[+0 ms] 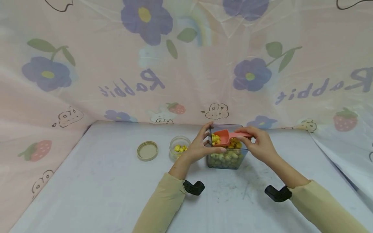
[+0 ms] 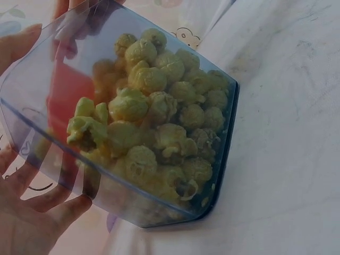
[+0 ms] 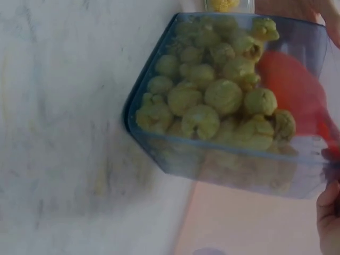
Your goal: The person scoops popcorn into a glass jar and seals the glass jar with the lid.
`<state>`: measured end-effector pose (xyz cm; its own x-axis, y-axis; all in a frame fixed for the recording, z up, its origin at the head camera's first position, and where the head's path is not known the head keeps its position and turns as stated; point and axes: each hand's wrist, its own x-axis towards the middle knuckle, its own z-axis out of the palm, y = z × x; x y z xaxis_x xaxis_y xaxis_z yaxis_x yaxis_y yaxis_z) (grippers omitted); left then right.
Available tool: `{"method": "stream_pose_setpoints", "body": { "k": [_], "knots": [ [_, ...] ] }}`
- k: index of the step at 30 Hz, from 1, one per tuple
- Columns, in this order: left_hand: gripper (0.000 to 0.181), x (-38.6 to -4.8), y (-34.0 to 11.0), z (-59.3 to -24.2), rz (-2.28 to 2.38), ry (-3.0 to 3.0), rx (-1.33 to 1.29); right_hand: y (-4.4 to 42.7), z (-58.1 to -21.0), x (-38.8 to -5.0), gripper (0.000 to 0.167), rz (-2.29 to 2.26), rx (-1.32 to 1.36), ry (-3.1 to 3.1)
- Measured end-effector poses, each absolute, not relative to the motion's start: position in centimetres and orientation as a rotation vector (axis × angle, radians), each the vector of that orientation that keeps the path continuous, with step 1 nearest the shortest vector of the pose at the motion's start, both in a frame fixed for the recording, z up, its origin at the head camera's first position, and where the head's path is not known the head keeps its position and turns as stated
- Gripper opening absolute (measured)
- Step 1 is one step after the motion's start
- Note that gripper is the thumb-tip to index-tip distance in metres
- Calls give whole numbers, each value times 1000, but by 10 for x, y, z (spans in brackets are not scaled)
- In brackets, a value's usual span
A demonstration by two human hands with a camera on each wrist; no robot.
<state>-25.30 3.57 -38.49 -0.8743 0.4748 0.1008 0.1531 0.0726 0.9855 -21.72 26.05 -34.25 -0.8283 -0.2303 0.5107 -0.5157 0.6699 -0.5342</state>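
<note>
Box (image 1: 228, 128): glossy clear plastic. Scoop (image 1: 223, 138): smooth plastic. Popcorn (image 1: 234, 143): rough, bumpy. Lid (image 1: 147, 152), box's nine o'clock: smooth. Backdrop (image 1: 198, 81), twelve o'clock: creased, shiny.

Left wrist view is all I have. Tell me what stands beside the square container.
Observer: The head view shows a small clear jar standing to the left of the square container.
Operator: Report its contents.
Observer: A few pieces of yellow popcorn are inside.
Operator: Look further left.
Observer: A round beige lid lies on the table, apart from the jar.
</note>
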Motion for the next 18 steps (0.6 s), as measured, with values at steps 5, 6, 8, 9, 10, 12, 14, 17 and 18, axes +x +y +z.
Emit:
{"method": "stream_pose_setpoints", "body": {
  "k": [5, 6, 8, 9, 10, 12, 14, 17, 18],
  "knots": [
    [96, -252, 35, -383, 1880, 2108, 630, 269, -343, -217, 21, 1063, 645, -2476],
    [96, -252, 35, -383, 1878, 2110, 624, 270, -343, -216, 22, 1084, 640, -2486],
    [96, -252, 35, -383, 1879, 2111, 615, 273, -343, -215, 23, 1140, 622, -2501],
    [97, -251, 35, -383, 1880, 2111, 613, 274, -343, -215, 24, 1175, 611, -2505],
    [97, -252, 35, -383, 1880, 2111, 612, 275, -343, -215, 24, 1200, 601, -2506],
    [97, -252, 36, -384, 1880, 2114, 610, 277, -343, -215, 24, 1254, 590, -2503],
    [96, -253, 36, -384, 1878, 2116, 610, 279, -344, -215, 24, 1316, 586, -2492],
    [96, -253, 36, -385, 1877, 2114, 608, 281, -344, -214, 24, 1368, 581, -2488],
    [95, -253, 36, -385, 1878, 2112, 606, 281, -345, -214, 25, 1379, 576, -2489]
  ]
}}
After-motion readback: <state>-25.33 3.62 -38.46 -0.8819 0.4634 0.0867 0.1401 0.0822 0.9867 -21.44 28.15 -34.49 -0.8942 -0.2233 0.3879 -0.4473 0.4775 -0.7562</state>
